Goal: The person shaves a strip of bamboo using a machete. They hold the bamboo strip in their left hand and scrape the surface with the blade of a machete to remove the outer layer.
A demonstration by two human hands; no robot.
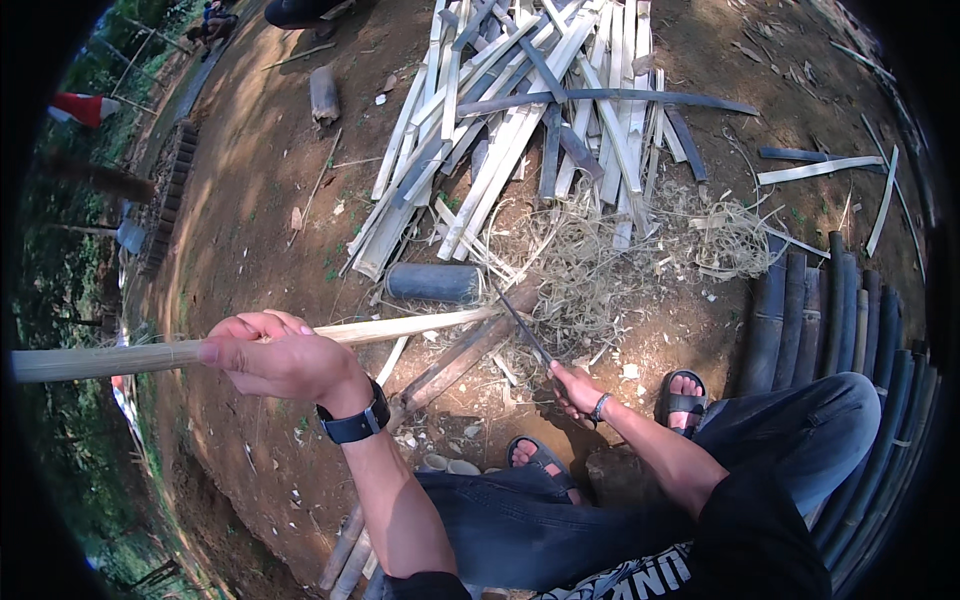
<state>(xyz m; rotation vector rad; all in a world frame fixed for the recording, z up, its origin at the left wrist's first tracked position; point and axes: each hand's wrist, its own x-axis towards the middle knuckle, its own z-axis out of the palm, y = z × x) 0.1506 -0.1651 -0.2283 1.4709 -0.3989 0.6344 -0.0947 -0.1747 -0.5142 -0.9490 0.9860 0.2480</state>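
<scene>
Head view on my feed, nearest first. Black shirt and jeans at the lower edge, person seated or squatting, can't tell which. Two dark sandals on bare dirt.

Hands: both loaded. Left hand, dark watch on its wrist, is clenched around a long pale strip, thumb on top. Strip runs from the left rim, through the fist, to the middle of the view; its far end lies over a brown log that slants along the ground. Right hand, thin bracelet on the wrist, grips a knife by the handle. Long dark blade points up and left, tip close to the strip's far end. I can't tell if they touch.

To the right, dark bamboo poles side by side. Just past the strip: a dark bamboo tube on its side, then curly shavings spread right of it. Beyond those, a big crisscrossed heap of strips, pale and dark faces mixed. Farther: short log piece, red-and-white flag by the trees.
</scene>
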